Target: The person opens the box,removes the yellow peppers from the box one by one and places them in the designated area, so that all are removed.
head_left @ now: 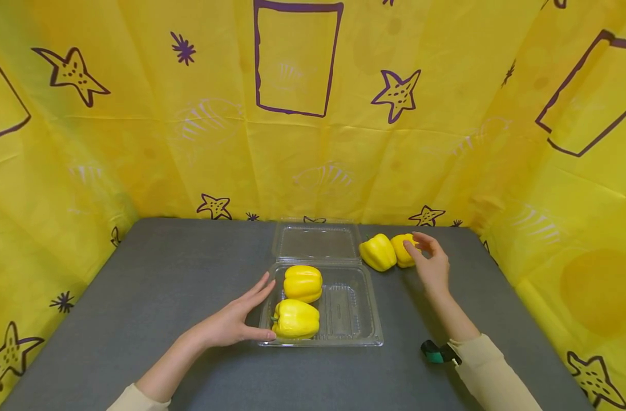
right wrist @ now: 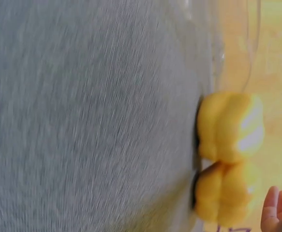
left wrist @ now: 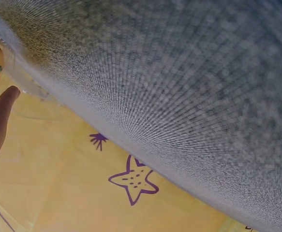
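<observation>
A clear plastic clamshell container [head_left: 374,297] lies with its lid [head_left: 318,241] folded back. Two yellow bell peppers sit in its left half, a rear one [head_left: 303,283] and a front one [head_left: 296,319] with a green stem. My left hand [head_left: 235,319] rests at the container's left side, fingers extended and thumb by the front left corner. Right of the lid, two more yellow bell peppers, one nearer the lid [head_left: 378,252] and one farther right [head_left: 403,250], touch each other. My right hand [head_left: 432,265] reaches over the farther-right pepper, fingers apart; the right wrist view shows its fingertips [right wrist: 271,203] beside it.
Everything rests on a dark grey table [head_left: 138,308]. Yellow patterned cloth [head_left: 215,148] hangs behind the table and along both sides. A black and green strap [head_left: 436,352] is on the right wrist.
</observation>
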A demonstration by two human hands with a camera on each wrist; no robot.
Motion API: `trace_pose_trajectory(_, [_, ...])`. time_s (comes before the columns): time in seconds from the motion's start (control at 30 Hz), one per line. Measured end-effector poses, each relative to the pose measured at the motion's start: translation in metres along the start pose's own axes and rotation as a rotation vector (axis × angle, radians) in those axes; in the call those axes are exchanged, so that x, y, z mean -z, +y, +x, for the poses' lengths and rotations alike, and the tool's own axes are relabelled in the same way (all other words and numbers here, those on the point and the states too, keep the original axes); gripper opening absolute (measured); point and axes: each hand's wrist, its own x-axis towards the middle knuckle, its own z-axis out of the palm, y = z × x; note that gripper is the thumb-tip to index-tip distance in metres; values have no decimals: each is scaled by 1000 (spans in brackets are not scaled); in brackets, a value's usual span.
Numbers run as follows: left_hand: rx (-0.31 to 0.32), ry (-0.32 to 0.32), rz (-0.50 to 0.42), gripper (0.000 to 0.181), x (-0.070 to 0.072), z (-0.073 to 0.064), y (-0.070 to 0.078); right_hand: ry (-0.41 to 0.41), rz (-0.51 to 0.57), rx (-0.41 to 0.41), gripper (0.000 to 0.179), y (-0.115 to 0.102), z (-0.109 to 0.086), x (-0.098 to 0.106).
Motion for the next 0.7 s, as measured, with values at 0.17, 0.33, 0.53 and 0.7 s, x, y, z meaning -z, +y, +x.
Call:
trace_pose_trajectory(0.17, [-6, 2, 1, 102, 0, -1, 0, -60, 67, 1, 48, -12, -10, -8])
trace_pose_trajectory(0.33, [-14, 6, 7, 103, 1, -1, 0, -136, 112, 9, 48, -21, -19, -16])
trace_pose_trajectory(0.53, [-17, 8, 15, 103, 0, -1, -1, -246, 142, 39, 47, -32, -33, -26])
trace_pose_trajectory(0.7, [-12, 7, 14, 103, 0, 0, 0, -352, 146, 81, 48, -39, -45, -35])
